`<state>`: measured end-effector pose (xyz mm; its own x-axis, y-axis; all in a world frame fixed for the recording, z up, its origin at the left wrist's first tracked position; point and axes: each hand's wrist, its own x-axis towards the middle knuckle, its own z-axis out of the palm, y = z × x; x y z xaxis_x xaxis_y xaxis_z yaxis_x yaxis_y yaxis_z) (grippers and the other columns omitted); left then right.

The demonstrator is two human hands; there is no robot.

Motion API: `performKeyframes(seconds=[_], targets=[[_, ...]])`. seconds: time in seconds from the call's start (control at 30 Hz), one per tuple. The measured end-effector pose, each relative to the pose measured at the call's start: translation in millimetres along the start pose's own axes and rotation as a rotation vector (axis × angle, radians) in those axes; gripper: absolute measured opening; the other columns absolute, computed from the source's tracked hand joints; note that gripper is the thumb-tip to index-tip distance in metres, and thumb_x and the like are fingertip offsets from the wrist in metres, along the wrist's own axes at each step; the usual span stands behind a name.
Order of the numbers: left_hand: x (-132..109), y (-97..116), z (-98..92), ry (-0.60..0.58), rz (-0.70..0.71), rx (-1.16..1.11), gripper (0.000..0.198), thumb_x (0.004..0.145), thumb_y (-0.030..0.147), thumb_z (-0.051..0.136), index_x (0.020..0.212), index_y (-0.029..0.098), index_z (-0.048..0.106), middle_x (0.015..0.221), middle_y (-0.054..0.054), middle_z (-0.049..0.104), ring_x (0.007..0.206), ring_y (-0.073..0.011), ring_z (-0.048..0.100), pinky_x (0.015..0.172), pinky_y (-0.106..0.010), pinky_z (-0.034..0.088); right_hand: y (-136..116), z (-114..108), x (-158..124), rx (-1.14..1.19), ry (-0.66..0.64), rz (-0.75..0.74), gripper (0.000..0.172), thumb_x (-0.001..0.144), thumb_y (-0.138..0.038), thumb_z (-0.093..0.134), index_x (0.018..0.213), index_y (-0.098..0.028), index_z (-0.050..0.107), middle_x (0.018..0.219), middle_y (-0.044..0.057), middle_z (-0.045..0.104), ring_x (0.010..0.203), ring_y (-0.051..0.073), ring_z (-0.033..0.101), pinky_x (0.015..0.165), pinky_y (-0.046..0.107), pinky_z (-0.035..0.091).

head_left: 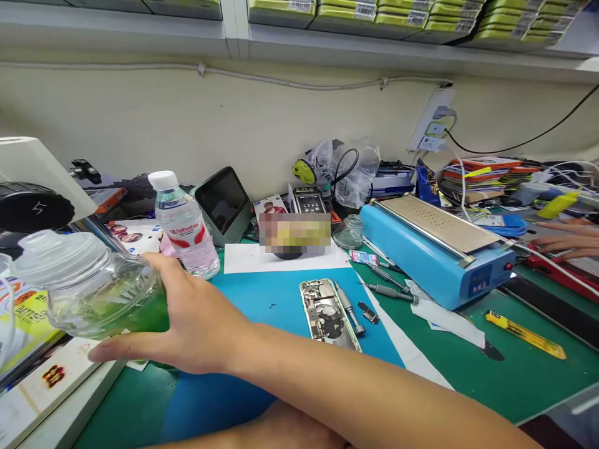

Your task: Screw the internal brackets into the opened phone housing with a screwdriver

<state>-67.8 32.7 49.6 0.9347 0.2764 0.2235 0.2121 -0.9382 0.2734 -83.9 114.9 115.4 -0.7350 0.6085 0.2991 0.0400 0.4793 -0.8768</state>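
My right hand point(187, 318) reaches across to the left, its fingers and thumb around a clear jar point(103, 293) with a whitish lid and green contents. Low in the view, my left hand point(290, 427) lies partly under my right forearm, its fingers hidden. An opened phone point(327, 312) rests on the blue mat point(253, 293), with a screwdriver point(349, 305) along its right side and a small dark part point(369, 313) further right. Just behind the jar stands a water bottle point(185, 227) with a white cap.
White boxes point(51, 380) lie at the lower left. A small screen device point(224, 202) and a blurred yellow item point(294, 234) are at the back. On the right are a blue machine point(430, 249), a yellow cutter point(524, 333) and another person's hand point(568, 237).
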Motion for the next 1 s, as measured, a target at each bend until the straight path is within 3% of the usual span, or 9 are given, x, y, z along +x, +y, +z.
performKeyframes(seconds=[0.1,0.17,0.27,0.33,0.43,0.53,0.7,0.83,1.0], targets=[[9,-2,9.7,0.029,-0.048,0.009,0.037,0.103,0.040,0.062,0.133,0.020,0.062,0.138,-0.012,0.061,0.118,-0.0264,0.064,0.101,-0.047,0.056,-3,-9,-10,0.014,-0.010,0.029,0.116,0.077,-0.065,0.080,0.165,-0.025,0.016,0.167,0.013,0.039,0.150,0.033,0.045,0.120,0.049,0.044],[14,-6,18.8,0.076,-0.074,0.029,0.036,0.105,0.036,0.056,0.136,0.020,0.061,0.144,-0.011,0.060,0.126,-0.0286,0.062,0.105,-0.043,0.054,-6,-20,-24,-0.017,0.003,0.024,0.113,0.082,-0.063,0.076,0.166,-0.021,0.013,0.171,0.014,0.030,0.156,0.030,0.035,0.125,0.048,0.036],[12,-11,30.7,0.309,0.046,0.209,0.038,0.105,0.022,0.052,0.142,0.019,0.058,0.142,-0.006,0.064,0.131,-0.0280,0.059,0.110,-0.038,0.050,-8,-43,-60,-0.126,0.082,0.028,0.093,0.090,-0.055,0.071,0.163,-0.019,0.026,0.165,0.013,0.042,0.151,0.026,0.042,0.123,0.043,0.039],[9,-14,34.5,0.445,0.106,0.272,0.029,0.104,0.022,0.054,0.131,0.018,0.064,0.129,-0.004,0.071,0.120,-0.0249,0.064,0.106,-0.036,0.052,-5,-63,-91,-0.233,0.193,0.020,0.075,0.093,-0.047,0.071,0.156,-0.024,0.038,0.156,0.009,0.054,0.143,0.024,0.053,0.119,0.042,0.045],[6,-14,34.0,0.482,0.069,0.255,0.018,0.105,0.029,0.057,0.117,0.019,0.068,0.121,-0.002,0.072,0.107,-0.0191,0.065,0.097,-0.031,0.055,6,-96,-133,-0.421,0.374,0.025,0.033,0.099,-0.037,0.064,0.130,-0.026,0.062,0.132,0.005,0.070,0.121,0.021,0.066,0.106,0.036,0.052],[6,-11,30.1,0.480,0.021,0.261,0.019,0.107,0.033,0.057,0.116,0.020,0.068,0.127,-0.001,0.069,0.109,-0.0170,0.062,0.093,-0.027,0.054,17,-128,-158,-0.545,0.479,0.128,0.016,0.101,-0.037,0.061,0.109,-0.026,0.070,0.109,0.001,0.076,0.100,0.018,0.072,0.090,0.032,0.056],[8,-12,31.3,0.510,0.010,0.225,0.020,0.108,0.029,0.053,0.114,0.017,0.068,0.127,-0.003,0.068,0.110,-0.0171,0.061,0.091,-0.026,0.055,32,-161,-159,-0.797,0.366,0.090,0.019,0.104,-0.030,0.054,0.095,-0.023,0.069,0.100,0.003,0.077,0.094,0.020,0.073,0.082,0.033,0.056],[8,-15,44.4,0.553,-0.007,0.189,0.013,0.104,0.027,0.062,0.110,0.017,0.068,0.123,-0.002,0.068,0.110,-0.0167,0.062,0.093,-0.025,0.054,52,-171,-139,-1.101,0.191,-0.126,0.022,0.104,-0.024,0.050,0.105,-0.016,0.070,0.126,0.012,0.075,0.118,0.027,0.068,0.099,0.043,0.054],[8,-17,54.3,0.511,-0.072,0.106,0.025,0.110,0.029,0.046,0.123,0.017,0.064,0.113,-0.005,0.071,0.100,-0.0117,0.068,0.091,-0.016,0.054,73,-169,-123,-1.270,0.105,-0.182,0.027,0.104,-0.027,0.050,0.109,-0.012,0.071,0.141,0.017,0.067,0.119,0.033,0.064,0.097,0.050,0.055]])
